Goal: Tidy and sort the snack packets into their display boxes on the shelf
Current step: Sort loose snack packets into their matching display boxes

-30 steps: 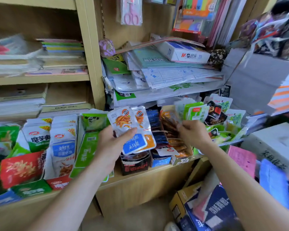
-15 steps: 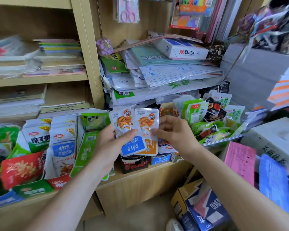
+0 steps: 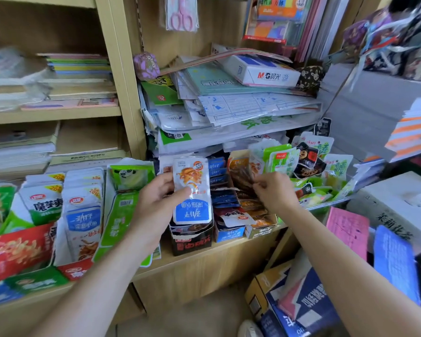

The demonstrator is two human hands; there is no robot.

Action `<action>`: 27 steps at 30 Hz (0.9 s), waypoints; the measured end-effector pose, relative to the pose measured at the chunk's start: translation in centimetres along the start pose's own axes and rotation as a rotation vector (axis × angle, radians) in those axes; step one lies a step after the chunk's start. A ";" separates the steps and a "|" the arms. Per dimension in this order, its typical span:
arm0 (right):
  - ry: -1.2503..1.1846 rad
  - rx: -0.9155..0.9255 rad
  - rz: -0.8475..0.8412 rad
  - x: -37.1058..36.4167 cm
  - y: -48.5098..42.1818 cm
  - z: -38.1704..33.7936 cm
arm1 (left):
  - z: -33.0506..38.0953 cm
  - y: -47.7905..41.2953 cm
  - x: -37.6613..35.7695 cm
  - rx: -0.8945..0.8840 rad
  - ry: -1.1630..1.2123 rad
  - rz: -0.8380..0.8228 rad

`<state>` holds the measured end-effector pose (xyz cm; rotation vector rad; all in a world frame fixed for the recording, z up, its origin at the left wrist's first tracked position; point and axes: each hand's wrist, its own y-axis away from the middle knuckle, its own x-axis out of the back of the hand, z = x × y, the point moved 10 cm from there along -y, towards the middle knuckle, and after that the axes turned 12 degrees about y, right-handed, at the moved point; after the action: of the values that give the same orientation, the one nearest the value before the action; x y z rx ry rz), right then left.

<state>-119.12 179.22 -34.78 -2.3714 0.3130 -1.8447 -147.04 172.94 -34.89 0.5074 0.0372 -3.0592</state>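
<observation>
1. Left hand (image 3: 156, 203) sits just right of the box of matching packets (image 3: 83, 215) and grips a white-and-blue packet (image 3: 192, 190), thumb across the front and fingers behind. It looks like a second one is tucked behind it, but I can't say for sure.
2. That packet is held upside down in the air, in front of the shelf (image 3: 204, 254) and right above the black display box (image 3: 191, 242).
3. Next along is a row of blue packets (image 3: 220, 188), standing packed in their own box.
4. Right hand (image 3: 275, 193) is curled in at the brown packets (image 3: 243, 176), fingertips pinching the top edge of one. It's a bit blurry there.
5. Green packets (image 3: 280, 159) are piled loosely at the far right.
6. Handling-wise, I reckon these are light, floppy foil pouches with a glossy, slippery skin. They'll bend and fan out if you grab them by a corner. Best bet is pinching flat across the middle or the sealed top edge, then sliding them into the box edge first.
</observation>
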 end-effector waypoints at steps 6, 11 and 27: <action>-0.570 0.061 0.128 5.2 2.5 -3.2 | 0.8 -0.1 0.2 -0.074 -0.048 0.014; -0.968 0.225 -0.299 1.9 4.7 -9.1 | 0.7 0.4 -1.8 -0.111 -0.093 -0.094; -0.251 0.320 0.180 2.0 0.5 -6.4 | 0.3 0.0 0.4 -0.379 -1.044 -0.204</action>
<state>-124.87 178.48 -31.40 -2.2361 0.1815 -1.3824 -147.52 172.87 -34.78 -1.1448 0.6238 -2.9520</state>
